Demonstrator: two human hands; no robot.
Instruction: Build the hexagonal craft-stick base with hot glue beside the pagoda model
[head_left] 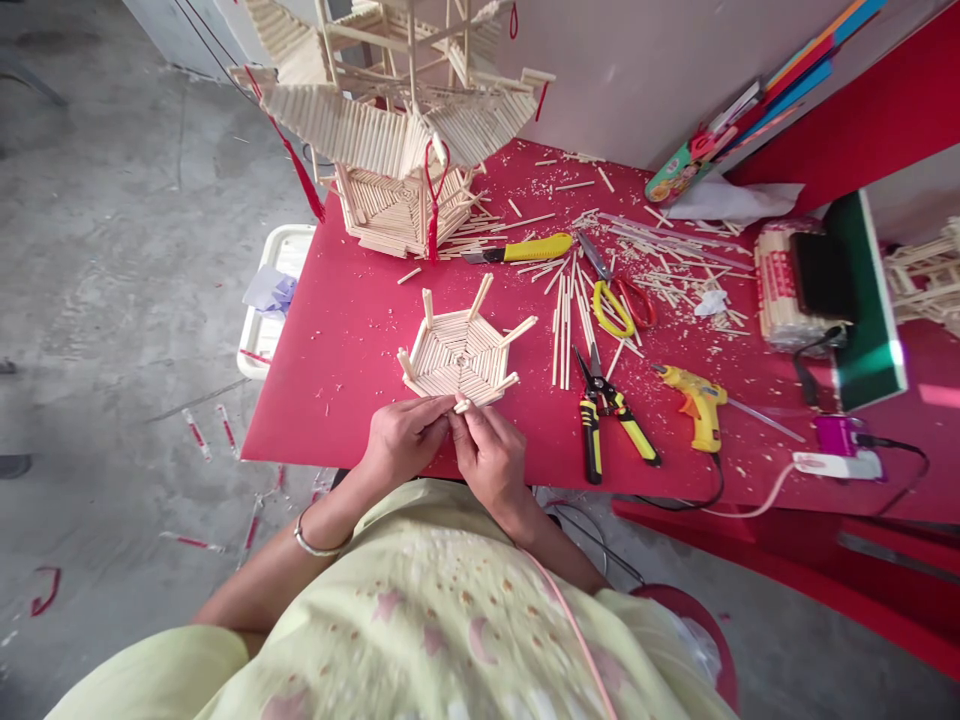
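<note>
A flat hexagonal panel (459, 352) of thin wooden sticks lies on the red table, with short stick posts standing up at its corners. At its near edge, my left hand (409, 437) and my right hand (491, 455) meet with fingertips pinched together. Between them shows the pale end of a short bundle of wooden sticks (463, 406). My fingers hide most of this bundle, and I cannot tell whether it is joined to the panel.
Behind stands a tiered stick pagoda (405, 130) with red tassels. To the right lie a yellow utility knife (536, 248), scissors (613, 305), black-and-yellow cutters (600, 415), a yellow glue gun (697, 405) and loose sticks (562, 330). A power strip (836, 464) sits near the front edge.
</note>
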